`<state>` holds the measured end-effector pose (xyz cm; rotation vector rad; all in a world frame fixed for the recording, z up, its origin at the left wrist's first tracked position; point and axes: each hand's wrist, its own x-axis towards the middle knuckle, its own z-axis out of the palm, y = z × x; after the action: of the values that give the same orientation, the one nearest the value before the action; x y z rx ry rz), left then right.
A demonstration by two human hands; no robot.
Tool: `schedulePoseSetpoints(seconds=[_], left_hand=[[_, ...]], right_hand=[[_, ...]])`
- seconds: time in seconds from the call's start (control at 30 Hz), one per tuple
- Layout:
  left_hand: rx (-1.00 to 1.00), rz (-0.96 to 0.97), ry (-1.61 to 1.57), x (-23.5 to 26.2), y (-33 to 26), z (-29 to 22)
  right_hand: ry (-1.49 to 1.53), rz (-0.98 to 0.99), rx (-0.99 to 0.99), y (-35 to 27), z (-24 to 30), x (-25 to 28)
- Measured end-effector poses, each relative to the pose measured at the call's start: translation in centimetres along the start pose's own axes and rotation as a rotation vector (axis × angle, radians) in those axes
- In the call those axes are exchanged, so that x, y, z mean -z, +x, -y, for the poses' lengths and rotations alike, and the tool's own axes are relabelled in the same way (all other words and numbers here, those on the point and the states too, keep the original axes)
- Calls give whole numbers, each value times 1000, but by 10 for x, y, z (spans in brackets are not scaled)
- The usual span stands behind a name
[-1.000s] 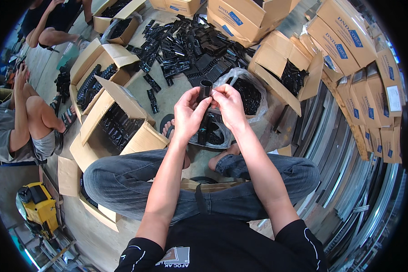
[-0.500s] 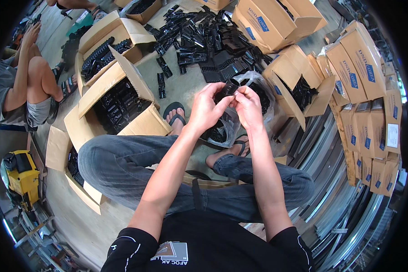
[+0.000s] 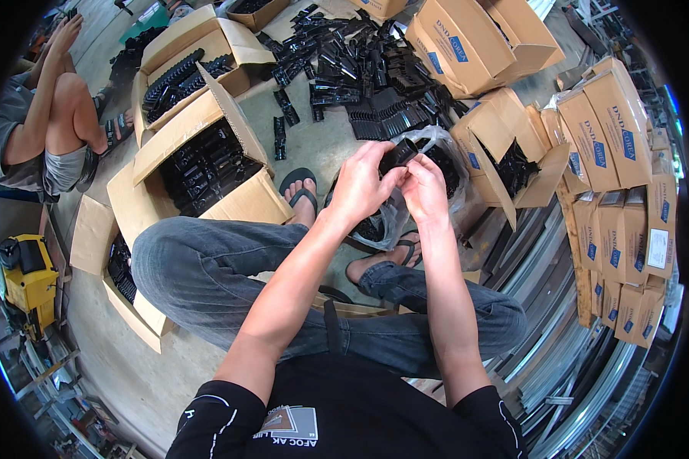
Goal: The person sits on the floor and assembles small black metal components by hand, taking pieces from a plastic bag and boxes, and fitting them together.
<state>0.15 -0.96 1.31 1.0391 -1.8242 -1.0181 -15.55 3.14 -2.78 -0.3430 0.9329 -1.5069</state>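
Note:
Both of my hands are raised in front of me over two clear plastic bags of small black pieces. My left hand (image 3: 364,181) is closed round a short black plastic part (image 3: 399,155), hollow and tube-like at its upper end. Fingertips of my right hand (image 3: 424,186) are pinched together against the near side of that part. Whatever small thing they may hold is hidden. Below the hands lies the nearer plastic bag (image 3: 390,222), and the farther plastic bag (image 3: 458,164) stands just beyond my right hand.
A heap of black plastic parts (image 3: 344,65) covers the floor ahead. Open cartons (image 3: 241,200) of black parts stand left, another carton (image 3: 540,195) right. Stacked boxes (image 3: 597,145) and long metal profiles (image 3: 543,306) line the right. Another person (image 3: 69,115) sits far left, beyond a yellow machine (image 3: 34,279).
The view has shifted slightly. My hands stay together at the black part, which has turned a little; the right fingers are bunched closer against it.

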Motion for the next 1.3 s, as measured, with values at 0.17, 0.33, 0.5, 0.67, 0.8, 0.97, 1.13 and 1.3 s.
schedulePoseSetpoints(seconds=[0.17, 0.33, 0.5, 0.67, 0.8, 0.97, 1.13, 1.3], left_hand=[[7, -10, -22, 1, 1, 1], [-3, -15, -3, 3, 2, 4], [-6, 0, 145, 4, 1, 3], [34, 68, 235, -8, -7, 4], [173, 196, 59, -6, -4, 11], [551, 407, -461, 11, 1, 33], [555, 419, -551, 10, -1, 36], [581, 504, -414, 9, -2, 44]], right_hand=[[-38, 29, -7, -2, 9, -4], [-112, 61, 0, -8, 17, -15], [-290, -15, 1, -13, 17, -33], [-341, -88, 3, -4, 1, -12], [-335, -150, 28, -4, 6, -10], [-412, -63, -13, -6, 15, -4], [-401, -52, -6, -5, 14, -5], [-514, -86, -13, -2, 1, 2]])
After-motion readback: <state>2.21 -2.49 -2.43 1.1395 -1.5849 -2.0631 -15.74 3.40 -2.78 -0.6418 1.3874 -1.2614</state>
